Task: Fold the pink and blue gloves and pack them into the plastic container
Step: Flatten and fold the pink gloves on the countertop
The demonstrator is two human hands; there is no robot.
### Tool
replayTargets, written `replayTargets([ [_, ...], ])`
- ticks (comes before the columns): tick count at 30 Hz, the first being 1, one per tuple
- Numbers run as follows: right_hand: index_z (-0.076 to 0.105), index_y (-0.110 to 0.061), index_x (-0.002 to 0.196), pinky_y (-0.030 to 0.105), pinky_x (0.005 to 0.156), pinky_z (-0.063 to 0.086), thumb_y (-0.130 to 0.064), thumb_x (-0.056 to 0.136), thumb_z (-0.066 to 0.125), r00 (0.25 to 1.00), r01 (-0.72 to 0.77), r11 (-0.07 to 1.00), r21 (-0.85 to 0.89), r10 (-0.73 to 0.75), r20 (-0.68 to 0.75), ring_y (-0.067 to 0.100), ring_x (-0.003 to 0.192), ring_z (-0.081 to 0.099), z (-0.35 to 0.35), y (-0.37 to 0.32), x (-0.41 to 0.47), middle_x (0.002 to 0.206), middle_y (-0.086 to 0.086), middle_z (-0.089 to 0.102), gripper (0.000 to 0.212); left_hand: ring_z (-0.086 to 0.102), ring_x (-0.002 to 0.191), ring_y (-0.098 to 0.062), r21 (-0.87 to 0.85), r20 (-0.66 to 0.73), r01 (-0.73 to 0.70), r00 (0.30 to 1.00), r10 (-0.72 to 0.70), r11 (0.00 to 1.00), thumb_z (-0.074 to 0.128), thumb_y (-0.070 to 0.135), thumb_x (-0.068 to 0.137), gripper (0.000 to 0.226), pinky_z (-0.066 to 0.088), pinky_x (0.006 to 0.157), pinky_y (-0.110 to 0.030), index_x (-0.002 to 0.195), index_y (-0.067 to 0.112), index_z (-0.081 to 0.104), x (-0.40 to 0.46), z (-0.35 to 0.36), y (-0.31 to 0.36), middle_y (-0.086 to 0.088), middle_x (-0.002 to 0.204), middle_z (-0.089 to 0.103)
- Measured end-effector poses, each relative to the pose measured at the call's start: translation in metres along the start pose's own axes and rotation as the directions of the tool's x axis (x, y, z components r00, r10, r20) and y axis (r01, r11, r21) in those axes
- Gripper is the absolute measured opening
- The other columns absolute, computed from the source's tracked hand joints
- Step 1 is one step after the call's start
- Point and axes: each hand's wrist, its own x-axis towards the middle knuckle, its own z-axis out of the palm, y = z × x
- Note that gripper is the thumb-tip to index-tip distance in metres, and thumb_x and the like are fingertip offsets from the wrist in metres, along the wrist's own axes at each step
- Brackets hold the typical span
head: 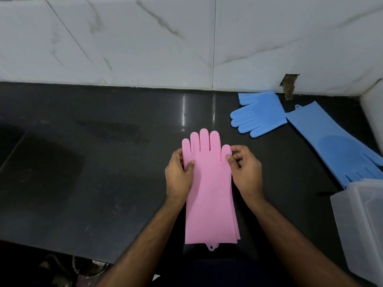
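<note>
Two pink gloves [210, 189] lie stacked flat on the dark counter, fingers pointing away from me, cuffs at the front edge. My left hand [179, 172] grips the stack's left edge near the little finger, thumb on top. My right hand [244, 168] pinches the right edge at the glove's thumb. One blue glove [257, 116] lies at the back right, fingers pointing left. A second blue glove [339, 146] lies beside it, running diagonally with its fingers toward the clear plastic container [360, 224] at the right edge.
A white marble-tiled wall [145, 38] runs along the back of the black counter [93, 162], with a broken hole [288, 85] near the blue gloves. The counter's front edge is close to my body. A wall corner stands at the far right.
</note>
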Motion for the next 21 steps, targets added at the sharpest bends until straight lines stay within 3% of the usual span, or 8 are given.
replayTargets([
  [4,0.064,-0.026,0.117,0.029,0.074,0.057,-0.023,0.096,0.069,0.997,0.06,0.998,-0.018,-0.061,-0.043,0.006,0.086,0.065,0.002,-0.003,0.001,0.095,-0.012,0.066,0.023,0.065,0.102,0.002,-0.063,0.008,0.051,0.999,-0.051,0.997,0.072,0.015,0.093,0.041,0.058,0.092,-0.028,0.13,0.023,0.057,0.003,0.0,-0.004,0.019,0.112,0.066],
  [9,0.061,-0.023,0.116,0.032,0.069,0.052,-0.026,0.097,0.066,0.999,0.041,0.98,-0.194,-0.039,0.011,0.013,0.083,0.062,0.003,0.002,0.01,0.089,-0.008,0.063,0.019,0.066,0.103,-0.003,-0.047,0.026,0.052,0.998,-0.051,0.998,0.073,0.016,0.093,0.041,0.059,0.094,-0.031,0.13,0.024,0.056,0.006,0.002,-0.005,0.015,0.114,0.068],
  [14,0.061,-0.025,0.114,0.036,0.072,0.059,-0.027,0.097,0.068,0.999,0.016,0.998,-0.059,-0.013,0.042,0.011,0.082,0.065,0.0,0.002,0.013,0.089,-0.009,0.064,0.018,0.067,0.103,-0.006,-0.039,0.025,0.055,0.998,-0.054,0.998,0.072,0.018,0.094,0.043,0.058,0.095,-0.032,0.133,0.021,0.054,0.005,0.002,-0.004,0.011,0.116,0.068],
  [17,0.058,-0.029,0.114,0.028,0.073,0.057,-0.028,0.097,0.067,0.997,0.038,0.999,-0.01,-0.038,0.061,0.007,0.086,0.065,-0.003,0.004,0.0,0.095,-0.013,0.065,0.02,0.065,0.101,-0.001,-0.047,0.014,0.033,0.999,-0.033,0.998,0.072,0.022,0.095,0.045,0.058,0.092,-0.03,0.135,0.022,0.051,-0.001,0.003,-0.002,0.016,0.113,0.064],
  [21,0.057,-0.03,0.121,0.009,0.068,0.046,-0.024,0.096,0.069,0.996,-0.023,0.998,0.054,0.018,0.087,-0.006,0.089,0.062,-0.011,0.003,-0.016,0.092,-0.018,0.064,0.029,0.063,0.106,-0.003,-0.111,0.011,0.008,1.0,-0.007,0.994,0.071,0.031,0.096,0.056,0.056,0.092,-0.026,0.143,0.021,0.042,-0.016,0.002,0.003,0.013,0.126,0.061],
])
